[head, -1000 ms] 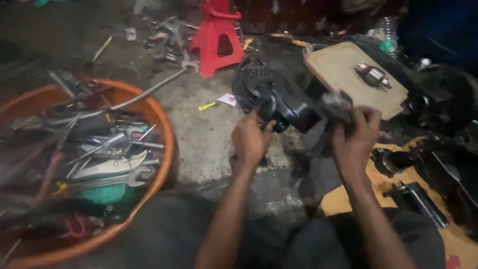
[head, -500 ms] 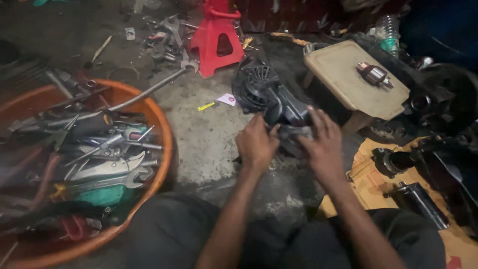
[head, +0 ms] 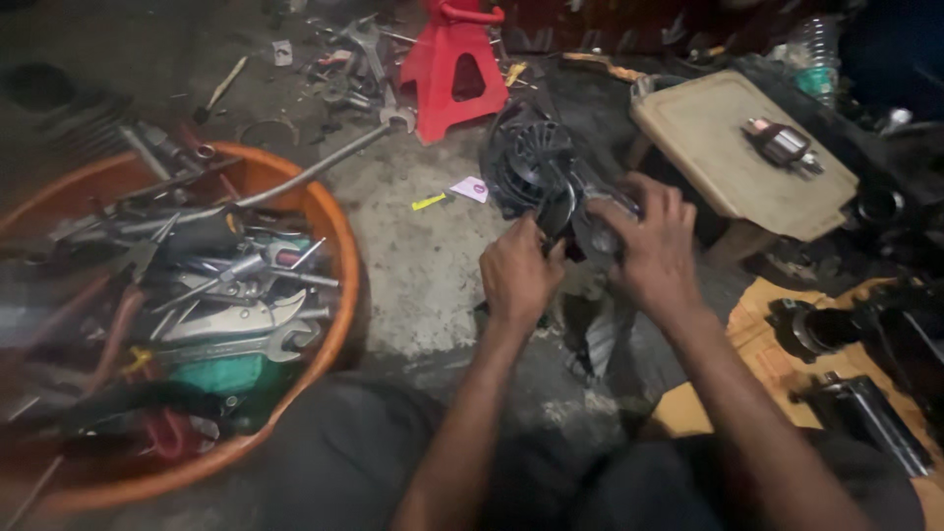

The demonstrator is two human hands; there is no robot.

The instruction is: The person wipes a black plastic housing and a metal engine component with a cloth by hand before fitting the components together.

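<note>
A: Nearest the camera, both forearms reach out from the lap. The left hand [head: 519, 277] has its fingers curled tight on the near end of the black motor housing [head: 536, 172], thumb side up. The right hand [head: 654, 246] is wrapped over the other end, fingers closed on the grey fitting there. The housing is held up off the concrete floor [head: 433, 285], between the knees and the red jack stand [head: 454, 61].

B: What could go wrong?

A: My guess is that the part is greasy and heavy. If either grip slips while twisting, it could drop onto the concrete or pinch a finger at the joint. The light is dim too, so a small piece falling loose could vanish in the clutter.

B: And to the sides?

A: Left, the orange tub [head: 329, 246] is heaped with spanners and pliers, well apart from the hands. Right, a small armature [head: 782, 143] lies on the pale board [head: 688, 118].

B: Changed from a second ago?

A: Yes. The right hand was then out near the board's corner, spread wide from the left. Half a second ago it had come in, and now both hands sit close together on the housing, nearer the body.
</note>
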